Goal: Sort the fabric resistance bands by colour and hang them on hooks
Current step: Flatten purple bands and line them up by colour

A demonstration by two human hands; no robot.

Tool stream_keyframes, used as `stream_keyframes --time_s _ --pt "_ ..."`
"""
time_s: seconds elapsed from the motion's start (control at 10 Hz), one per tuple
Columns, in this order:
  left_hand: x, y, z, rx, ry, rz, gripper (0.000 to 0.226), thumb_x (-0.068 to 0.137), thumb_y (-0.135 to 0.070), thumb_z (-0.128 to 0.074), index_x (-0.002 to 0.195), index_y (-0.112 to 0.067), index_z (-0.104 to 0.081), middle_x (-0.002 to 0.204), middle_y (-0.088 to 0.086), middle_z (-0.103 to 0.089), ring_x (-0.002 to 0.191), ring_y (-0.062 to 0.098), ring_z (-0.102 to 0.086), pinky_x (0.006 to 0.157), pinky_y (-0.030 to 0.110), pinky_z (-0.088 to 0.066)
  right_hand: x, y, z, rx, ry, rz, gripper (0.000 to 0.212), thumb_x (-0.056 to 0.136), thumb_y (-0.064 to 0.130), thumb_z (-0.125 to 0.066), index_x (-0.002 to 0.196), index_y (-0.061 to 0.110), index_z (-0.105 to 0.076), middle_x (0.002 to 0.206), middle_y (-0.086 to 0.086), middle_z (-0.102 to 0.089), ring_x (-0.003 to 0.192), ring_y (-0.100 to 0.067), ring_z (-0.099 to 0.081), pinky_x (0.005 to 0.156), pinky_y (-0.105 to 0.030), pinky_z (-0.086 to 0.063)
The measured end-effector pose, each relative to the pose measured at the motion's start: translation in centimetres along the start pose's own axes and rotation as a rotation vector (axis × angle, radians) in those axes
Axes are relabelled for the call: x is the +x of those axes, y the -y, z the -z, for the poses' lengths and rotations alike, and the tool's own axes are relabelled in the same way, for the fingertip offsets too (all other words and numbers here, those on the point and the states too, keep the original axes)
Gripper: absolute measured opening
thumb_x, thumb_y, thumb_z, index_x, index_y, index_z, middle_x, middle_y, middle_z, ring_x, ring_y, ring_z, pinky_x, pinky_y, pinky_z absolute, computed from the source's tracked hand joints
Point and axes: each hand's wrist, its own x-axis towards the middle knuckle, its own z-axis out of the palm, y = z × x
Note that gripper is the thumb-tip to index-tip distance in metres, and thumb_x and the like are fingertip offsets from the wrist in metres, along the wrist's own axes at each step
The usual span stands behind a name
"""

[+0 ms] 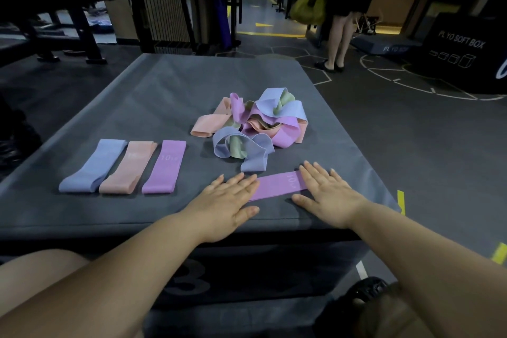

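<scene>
Left hand (230, 200) and right hand (326, 195), grips flat and open, press the ends of a purple band (277, 185) at centre frame. Tangled pile (255, 123) lies just above it, three flat bands (127, 169) at left. The near edge of the counter (164, 85) is just below the hands.

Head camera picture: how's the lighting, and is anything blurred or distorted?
Head view: dim, even lighting, no glare; the near flat purple fabric band is sharp, white print visible; wide-angle distortion bows the edges of the grey padded box top.
</scene>
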Motion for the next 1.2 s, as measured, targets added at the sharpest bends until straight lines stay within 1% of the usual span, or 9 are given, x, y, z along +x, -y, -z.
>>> stream_keyframes --time_s 0.1,0.3,0.5,0.7,0.8,0.9,1.0,1.1,1.2 --pt "0.0 0.0 -0.1 -0.004 0.009 0.001 0.063 0.102 -0.050 -0.020 0.154 -0.027 0.006 0.160 -0.014 0.013 0.146 0.004 0.015 0.120 0.033 0.010 0.0 0.1 0.0 -0.007 0.004 -0.004 0.079 0.097 0.063 -0.019 0.156 0.018 0.009 0.164 0.001 0.012 0.150 -0.014 0.013 0.123 -0.038 0.005" --pt "-0.1 0.0 0.0 0.004 0.022 0.003 0.063 0.102 -0.051 -0.019 0.154 -0.027 0.007 0.160 -0.014 0.015 0.146 0.004 0.017 0.119 0.033 0.012 -0.1 0.1 0.1 0.001 0.016 0.000 0.087 0.089 0.071 -0.010 0.156 0.018 0.008 0.164 0.002 0.012 0.150 -0.014 0.013 0.122 -0.038 0.005" --pt "-0.2 -0.1 0.1 0.009 0.041 0.009 0.064 0.102 -0.051 -0.018 0.153 -0.028 0.011 0.159 -0.016 0.018 0.145 0.004 0.019 0.119 0.032 0.013 -0.3 0.1 0.1 0.058 -0.025 -0.003 0.084 0.094 0.066 -0.021 0.157 0.017 0.005 0.164 0.003 0.008 0.150 -0.011 0.009 0.123 -0.035 0.004" --pt "-0.1 -0.2 0.4 -0.024 0.048 0.011 0.065 0.101 -0.053 -0.020 0.154 -0.028 0.008 0.160 -0.015 0.015 0.145 0.003 0.019 0.119 0.033 0.013 -0.5 -0.2 1.4 0.304 -0.162 -0.063 0.071 0.101 0.051 -0.036 0.156 0.012 -0.014 0.164 -0.002 -0.014 0.150 -0.015 -0.012 0.120 -0.029 -0.011" --pt "0.0 -0.2 0.6 -0.126 0.007 0.012 0.064 0.101 -0.051 -0.024 0.155 -0.029 0.002 0.161 -0.015 0.008 0.146 0.002 0.013 0.118 0.030 0.011 -0.1 -0.8 1.8 0.327 -0.335 -0.167 0.055 0.099 0.045 -0.045 0.140 0.008 -0.050 0.144 -0.012 -0.048 0.136 -0.027 -0.040 0.108 -0.033 -0.032" --pt "0.1 0.0 0.7 -0.279 -0.082 0.022 0.062 0.101 -0.050 -0.031 0.155 -0.028 -0.010 0.161 -0.013 -0.004 0.147 0.002 0.002 0.120 0.027 0.002 0.1 -0.8 2.0 0.345 -0.433 -0.271 0.032 0.092 0.040 -0.057 0.094 0.011 -0.071 0.104 -0.010 -0.065 0.102 -0.031 -0.059 0.084 -0.035 -0.046" --pt "0.2 0.2 1.0 -0.438 -0.264 0.090 0.050 0.099 -0.041 -0.044 0.145 -0.023 -0.039 0.150 -0.010 -0.037 0.139 0.008 -0.031 0.112 0.024 -0.024 0.0 -0.5 2.5 0.405 -0.347 -0.350 0.030 0.090 0.038 -0.059 0.083 0.010 -0.067 0.087 -0.006 -0.066 0.087 -0.028 -0.061 0.073 -0.034 -0.048" --pt "0.5 0.4 1.0 -0.464 -0.422 0.208 0.030 0.095 -0.034 -0.053 0.121 -0.022 -0.059 0.122 -0.005 -0.058 0.117 0.015 -0.051 0.099 0.031 -0.040 0.4 -0.2 2.7 0.439 -0.256 -0.387 0.033 0.087 0.037 -0.057 0.069 0.009 -0.056 0.069 -0.008 -0.057 0.068 -0.027 -0.052 0.060 -0.032 -0.041" --pt "0.7 0.3 1.0 -0.440 -0.459 0.318 0.023 0.092 -0.037 -0.057 0.109 -0.023 -0.063 0.110 -0.004 -0.060 0.108 0.019 -0.055 0.092 0.037 -0.046 0.7 0.1 2.9 0.440 -0.220 -0.410 0.032 0.085 0.034 -0.057 0.065 0.009 -0.057 0.066 -0.012 -0.056 0.065 -0.029 -0.051 0.058 -0.032 -0.042"
